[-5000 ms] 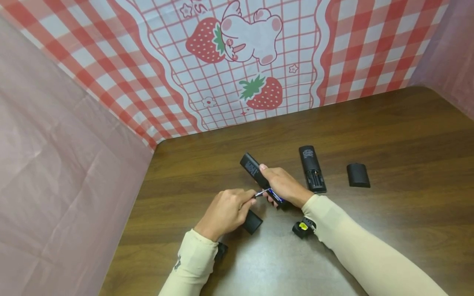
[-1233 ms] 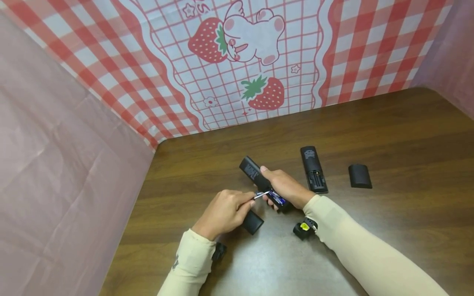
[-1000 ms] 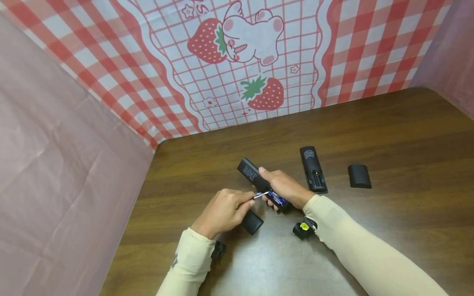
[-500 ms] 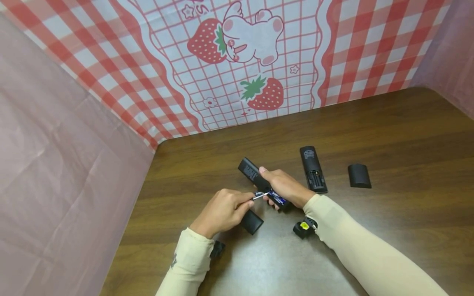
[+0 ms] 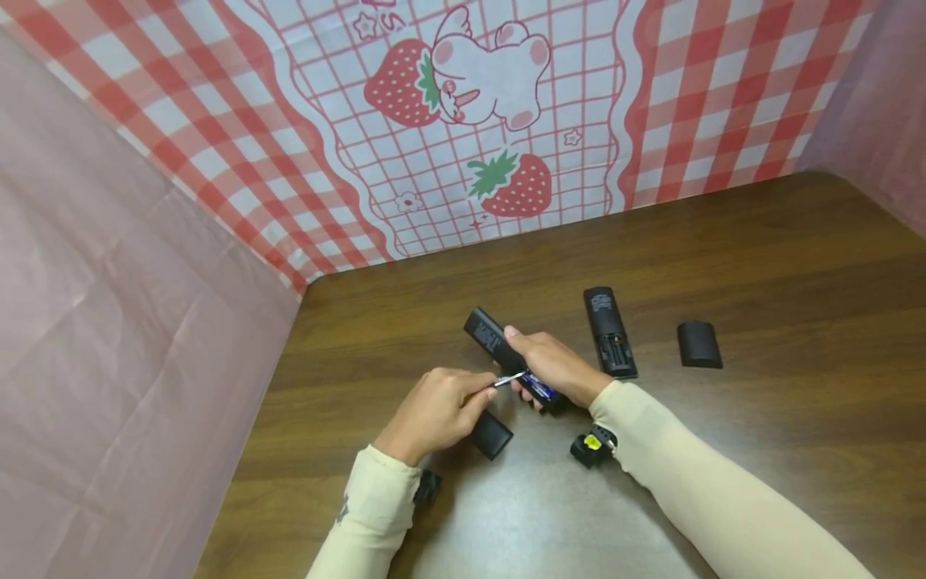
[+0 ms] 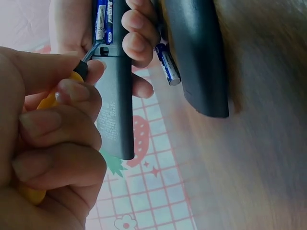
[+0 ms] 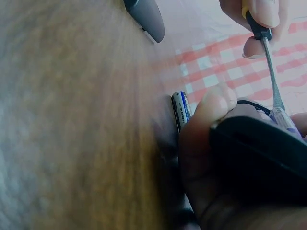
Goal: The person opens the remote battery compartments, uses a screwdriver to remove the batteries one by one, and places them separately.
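Observation:
My left hand (image 5: 437, 410) pinches a small screwdriver (image 5: 510, 379) with a yellow handle (image 6: 46, 101), its metal tip at the end of a battery (image 6: 100, 21) in the remote control. That black remote control (image 5: 488, 334) is gripped by my right hand (image 5: 553, 362), back side up, with its battery bay uncovered. Two blue-and-white batteries lie side by side in the bay. A loose battery (image 6: 168, 66) rests on the table beyond the remote. Beneath my left hand, partly hidden, lies a black curved piece (image 5: 493, 436).
A second remote control (image 5: 611, 331) lies back side up to the right, its battery bay empty. Farther right sits a black battery cover (image 5: 699, 343). Wrist cameras (image 5: 589, 449) hang below both forearms. The wooden table (image 5: 781, 265) meets a red-checked cloth (image 5: 731, 96) at the back.
Both hands keep their holds. Over the last few seconds the remote's far end has shifted slightly toward me and left; the screwdriver tip has moved only a little at the batteries.

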`<state>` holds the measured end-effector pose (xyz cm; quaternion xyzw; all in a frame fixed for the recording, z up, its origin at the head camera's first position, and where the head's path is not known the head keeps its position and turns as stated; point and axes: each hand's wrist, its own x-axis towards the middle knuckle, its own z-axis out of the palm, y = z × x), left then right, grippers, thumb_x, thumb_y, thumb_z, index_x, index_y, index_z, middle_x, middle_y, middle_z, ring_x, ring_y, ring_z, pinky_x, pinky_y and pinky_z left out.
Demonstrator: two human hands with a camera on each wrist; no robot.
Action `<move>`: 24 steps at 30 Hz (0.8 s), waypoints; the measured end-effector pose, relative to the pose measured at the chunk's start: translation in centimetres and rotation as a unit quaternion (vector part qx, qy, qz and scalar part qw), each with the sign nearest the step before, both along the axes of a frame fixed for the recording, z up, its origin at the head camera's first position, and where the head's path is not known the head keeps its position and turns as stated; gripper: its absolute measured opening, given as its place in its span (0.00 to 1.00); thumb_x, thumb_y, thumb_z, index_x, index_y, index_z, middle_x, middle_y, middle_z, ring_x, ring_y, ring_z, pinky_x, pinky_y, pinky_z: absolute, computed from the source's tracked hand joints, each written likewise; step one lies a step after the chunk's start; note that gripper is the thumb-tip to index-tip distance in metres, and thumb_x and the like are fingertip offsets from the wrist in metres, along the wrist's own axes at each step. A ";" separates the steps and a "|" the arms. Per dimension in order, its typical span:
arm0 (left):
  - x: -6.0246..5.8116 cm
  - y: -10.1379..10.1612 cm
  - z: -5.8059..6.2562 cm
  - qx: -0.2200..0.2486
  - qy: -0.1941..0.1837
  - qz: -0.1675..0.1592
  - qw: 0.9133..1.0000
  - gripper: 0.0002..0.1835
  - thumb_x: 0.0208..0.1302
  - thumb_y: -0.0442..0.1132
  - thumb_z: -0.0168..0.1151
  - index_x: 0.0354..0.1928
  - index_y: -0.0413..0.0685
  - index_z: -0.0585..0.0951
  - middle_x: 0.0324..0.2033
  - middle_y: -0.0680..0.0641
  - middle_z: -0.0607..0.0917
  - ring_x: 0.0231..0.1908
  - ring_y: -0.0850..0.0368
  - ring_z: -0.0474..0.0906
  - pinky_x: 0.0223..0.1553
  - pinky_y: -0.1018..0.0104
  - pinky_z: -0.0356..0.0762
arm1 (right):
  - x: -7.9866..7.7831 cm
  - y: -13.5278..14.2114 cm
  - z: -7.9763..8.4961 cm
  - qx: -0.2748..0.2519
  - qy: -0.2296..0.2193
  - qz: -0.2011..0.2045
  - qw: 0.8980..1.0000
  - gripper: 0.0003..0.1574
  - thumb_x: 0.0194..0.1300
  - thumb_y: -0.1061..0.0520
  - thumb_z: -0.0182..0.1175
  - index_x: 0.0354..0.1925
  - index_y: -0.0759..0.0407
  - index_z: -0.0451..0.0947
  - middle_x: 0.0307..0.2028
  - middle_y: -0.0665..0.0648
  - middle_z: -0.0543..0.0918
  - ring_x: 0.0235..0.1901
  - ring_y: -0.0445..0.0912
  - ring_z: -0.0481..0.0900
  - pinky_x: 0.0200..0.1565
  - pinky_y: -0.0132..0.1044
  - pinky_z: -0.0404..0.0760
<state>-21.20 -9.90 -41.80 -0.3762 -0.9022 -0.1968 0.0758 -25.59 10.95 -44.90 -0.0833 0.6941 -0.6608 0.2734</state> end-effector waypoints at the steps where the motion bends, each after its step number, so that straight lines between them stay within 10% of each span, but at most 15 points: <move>1: 0.0 0.0 0.0 -0.001 -0.001 -0.001 1.000 0.05 0.71 0.38 0.61 0.39 0.48 0.85 0.34 0.57 0.86 0.31 0.66 0.78 0.36 0.66 0.79 | 0.0 0.0 0.0 0.001 -0.002 0.000 1.000 0.43 0.78 0.32 0.37 0.54 0.69 0.75 0.25 0.60 0.79 0.18 0.45 0.75 0.19 0.37 0.76; 24: 0.4 -0.8 -0.3 0.027 -0.015 -0.014 0.999 0.08 0.69 0.37 0.63 0.45 0.47 0.87 0.37 0.54 0.88 0.34 0.65 0.81 0.39 0.66 0.81 | 0.2 -0.2 0.0 0.018 -0.006 -0.007 1.000 0.42 0.78 0.32 0.37 0.53 0.67 0.75 0.24 0.60 0.80 0.17 0.45 0.75 0.18 0.37 0.76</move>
